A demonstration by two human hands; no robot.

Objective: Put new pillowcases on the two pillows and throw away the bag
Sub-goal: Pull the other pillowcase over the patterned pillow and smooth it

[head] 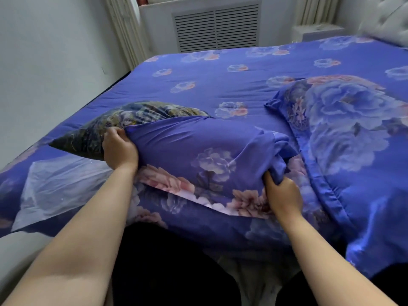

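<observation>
A pillow with a dark patterned cover [123,122] lies on the bed in front of me, its left end sticking out of a blue flowered pillowcase [198,146] that covers the rest. My left hand [119,149] grips the pillowcase's open edge at the pillow. My right hand [282,193] grips bunched pillowcase cloth at the right end. A second pillow [344,129] in a blue flowered case lies to the right. A clear plastic bag [59,186] lies flat on the bed at the left.
The bed is spread with a blue flowered quilt [220,69]. A white wall runs along the left, a vented radiator cover [216,27] stands behind the bed, and a padded headboard [388,21] is at the far right.
</observation>
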